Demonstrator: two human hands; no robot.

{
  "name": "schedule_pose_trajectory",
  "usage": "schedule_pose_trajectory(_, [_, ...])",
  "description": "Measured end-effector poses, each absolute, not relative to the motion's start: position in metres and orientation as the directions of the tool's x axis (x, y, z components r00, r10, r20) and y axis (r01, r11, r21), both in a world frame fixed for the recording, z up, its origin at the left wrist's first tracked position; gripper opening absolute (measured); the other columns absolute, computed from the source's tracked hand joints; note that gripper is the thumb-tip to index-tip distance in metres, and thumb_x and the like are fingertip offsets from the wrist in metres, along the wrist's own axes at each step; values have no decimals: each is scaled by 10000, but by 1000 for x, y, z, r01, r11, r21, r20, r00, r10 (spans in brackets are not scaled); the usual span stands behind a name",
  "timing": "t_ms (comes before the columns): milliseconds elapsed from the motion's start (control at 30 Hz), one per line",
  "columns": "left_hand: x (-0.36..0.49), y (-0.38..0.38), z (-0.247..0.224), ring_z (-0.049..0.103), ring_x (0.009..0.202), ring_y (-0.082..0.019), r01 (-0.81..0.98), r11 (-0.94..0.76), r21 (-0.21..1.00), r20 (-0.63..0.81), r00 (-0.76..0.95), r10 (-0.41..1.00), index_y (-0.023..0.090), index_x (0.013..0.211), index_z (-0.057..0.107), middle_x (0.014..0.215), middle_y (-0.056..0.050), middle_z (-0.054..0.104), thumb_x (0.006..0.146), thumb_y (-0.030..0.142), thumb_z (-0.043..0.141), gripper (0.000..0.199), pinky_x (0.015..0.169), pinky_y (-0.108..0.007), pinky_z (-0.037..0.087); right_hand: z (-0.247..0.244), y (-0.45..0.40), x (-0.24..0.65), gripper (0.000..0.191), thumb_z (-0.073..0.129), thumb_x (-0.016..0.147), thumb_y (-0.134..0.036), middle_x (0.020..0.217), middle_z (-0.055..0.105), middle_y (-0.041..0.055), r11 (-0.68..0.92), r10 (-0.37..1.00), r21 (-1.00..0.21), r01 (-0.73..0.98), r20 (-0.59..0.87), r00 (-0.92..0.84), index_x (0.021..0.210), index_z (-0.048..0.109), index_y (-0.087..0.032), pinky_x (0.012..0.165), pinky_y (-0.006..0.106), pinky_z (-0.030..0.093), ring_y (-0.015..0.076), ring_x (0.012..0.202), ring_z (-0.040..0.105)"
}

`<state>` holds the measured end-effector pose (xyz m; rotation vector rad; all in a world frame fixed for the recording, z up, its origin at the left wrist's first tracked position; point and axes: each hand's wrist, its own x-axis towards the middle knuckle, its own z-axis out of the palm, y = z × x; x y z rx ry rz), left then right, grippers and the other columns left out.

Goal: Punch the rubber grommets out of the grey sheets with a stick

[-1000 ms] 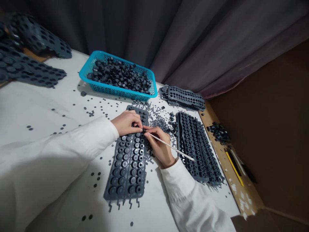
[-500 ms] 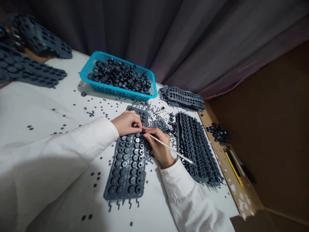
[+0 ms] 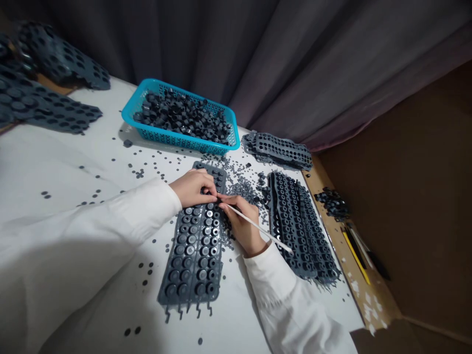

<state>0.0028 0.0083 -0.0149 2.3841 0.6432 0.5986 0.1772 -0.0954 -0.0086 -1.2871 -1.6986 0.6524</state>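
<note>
A dark grey rubber sheet [image 3: 191, 248] with rows of round raised caps lies lengthwise in front of me. My left hand [image 3: 195, 188] rests over its upper part, fingers curled and thumb pressed in; what they pinch is hidden. Close against those fingertips, my right hand [image 3: 242, 219] grips a thin white stick-like tool [image 3: 273, 238] between thumb and fingers. The tool's rear end points down to the right, while its working tip is hidden at the fingertips. Many small dark discs [image 3: 243, 189] are scattered just beyond my right hand.
A blue basket [image 3: 180, 142] full of small dark caps stands at the back. To the right lie knobbed sheets [image 3: 300, 226] and a stack of perforated sheets [image 3: 280, 149]. More sheets [image 3: 47, 105] sit at the far left. A yellow tool [image 3: 356, 256] lies on the brown ledge.
The white tool's rear end has swung slightly down and to the left. Both hands stay in nearly the same place on the sheet.
</note>
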Motion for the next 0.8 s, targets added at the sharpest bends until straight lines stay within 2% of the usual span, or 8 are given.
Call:
schedule_pose_trajectory(200, [3,7,-10,499,742,-166,356,-727,587,233,786,573,215,738,698,672,12,582,786,283,642,100,708,-276,342,-9,-97,177,60,585,868,-239,963,725,74,327,934,-801,501,353,-45,832,623,-210,809,320,539,203,933,690])
schedule_pose_trajectory(300, [3,3,-4,496,781,-194,418,-744,522,215,779,589,233,800,704,708,4,578,769,311,657,95,721,-306,322,-7,-99,177,48,582,866,-243,991,717,77,293,928,-826,482,366,63,849,612,-211,841,340,521,208,971,675])
schedule_pose_trajectory(433, [3,-3,4,488,837,-239,503,-746,437,178,764,620,236,883,695,808,-26,586,748,381,664,200,738,-342,319,-1,-99,177,66,589,852,-266,1069,681,87,248,903,-840,482,381,200,841,615,-206,854,361,489,217,1022,633])
schedule_pose_trajectory(533, [2,-5,9,495,859,-255,528,-748,402,150,768,622,232,889,690,851,-44,579,750,400,656,222,744,-354,330,1,-99,178,106,601,833,-287,899,668,58,230,865,-828,511,414,282,771,625,-205,780,334,484,196,884,623])
schedule_pose_trajectory(633, [-1,-3,13,520,874,-251,502,-764,404,133,794,593,238,905,680,875,-39,585,784,369,630,186,744,-348,346,-2,-99,179,133,607,826,-317,726,612,10,145,874,-865,481,340,347,779,637,-196,648,279,465,148,673,571])
schedule_pose_trajectory(800, [-7,4,20,549,875,-227,439,-773,458,154,817,555,215,915,668,889,-41,611,824,329,591,165,773,-340,386,-5,-100,179,162,650,787,-335,725,646,13,96,893,-922,376,246,376,791,661,-173,608,251,460,137,649,576])
